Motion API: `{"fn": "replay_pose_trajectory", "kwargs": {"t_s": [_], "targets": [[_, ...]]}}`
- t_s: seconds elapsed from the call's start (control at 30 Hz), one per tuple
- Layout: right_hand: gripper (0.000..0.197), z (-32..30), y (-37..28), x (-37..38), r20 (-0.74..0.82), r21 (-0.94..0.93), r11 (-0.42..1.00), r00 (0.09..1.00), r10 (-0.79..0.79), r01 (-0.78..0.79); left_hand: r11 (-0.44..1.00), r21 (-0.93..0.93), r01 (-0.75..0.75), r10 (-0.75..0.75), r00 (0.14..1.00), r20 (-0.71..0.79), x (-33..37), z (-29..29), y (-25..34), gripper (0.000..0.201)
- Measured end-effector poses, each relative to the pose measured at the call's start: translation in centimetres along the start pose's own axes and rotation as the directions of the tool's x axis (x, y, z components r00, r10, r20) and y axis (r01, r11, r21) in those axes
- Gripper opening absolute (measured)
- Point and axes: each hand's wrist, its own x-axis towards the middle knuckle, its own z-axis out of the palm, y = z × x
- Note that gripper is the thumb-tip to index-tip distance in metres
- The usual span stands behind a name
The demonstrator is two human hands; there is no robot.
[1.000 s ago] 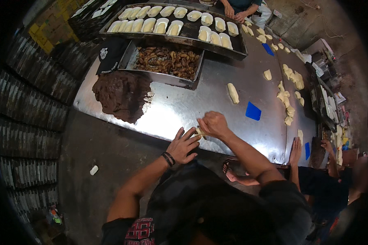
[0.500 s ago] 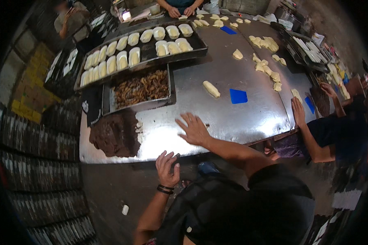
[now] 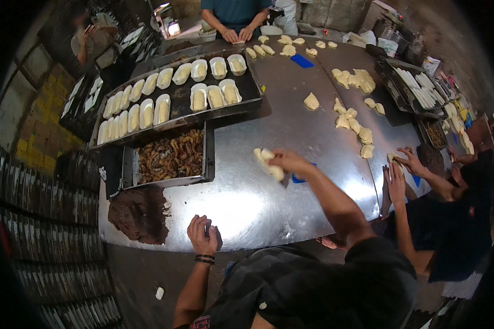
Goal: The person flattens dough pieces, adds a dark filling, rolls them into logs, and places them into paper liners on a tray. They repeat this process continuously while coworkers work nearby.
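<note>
Reaching out over the metal table, my right hand [image 3: 288, 161] has its fingers closed at a pale piece of dough [image 3: 276, 173]. Motion blur softens the dough's outline. A blue scraper [image 3: 297, 179] lies beside it, partly hidden under my right forearm. My left hand [image 3: 202, 234] hovers at the table's near edge, its fingers loosely bent and slightly apart, with nothing visible in them. Closest to that hand is a brown mass of dough or paste [image 3: 140, 215] on the table's left corner. Beyond it stands a metal tray of browned, cut-up filling, perhaps bananas [image 3: 170, 156].
A long dark tray [image 3: 246, 105] holds rows of dough rolls in white paper cups. Dough pieces [image 3: 354, 80] and another blue scraper [image 3: 302, 61] lie farther off. Co-workers' hands [image 3: 396, 183] work at the right and at the far edge [image 3: 239, 35]. Racks [image 3: 55, 236] line the left.
My right hand has moved forward from over the bare metal onto the dough piece. My left hand stays near the table edge. The whole view has shifted slightly.
</note>
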Motion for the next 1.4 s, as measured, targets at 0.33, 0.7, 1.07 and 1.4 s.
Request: {"fn": "replay_pose_trajectory", "kwargs": {"t_s": [0.33,0.7,1.07,1.4], "targets": [[0.040,-8.0,0.3,8.6,-0.004,-0.390,0.886,0.962,-0.273,0.250,0.994,0.105,0.036,-0.043,0.997,0.069,0.8,-0.7,1.5,0.026],[0.052,-26.3,4.9,21.0,-0.579,-0.813,0.465,0.577,-0.576,-0.351,0.980,0.188,0.072,-0.091,0.991,0.096,0.9,-0.7,2.1,0.030],[0.052,-11.2,2.0,9.8,-0.243,-0.347,0.848,0.835,-0.493,0.400,0.982,0.152,0.110,-0.090,0.987,-0.134,3.1,2.0,3.4,0.027],[0.036,18.7,-4.0,-4.9,-0.053,0.061,0.826,0.828,-0.558,0.561,0.577,-0.807,0.125,-0.604,0.731,-0.318,12.3,-2.3,11.9,0.046]]}}
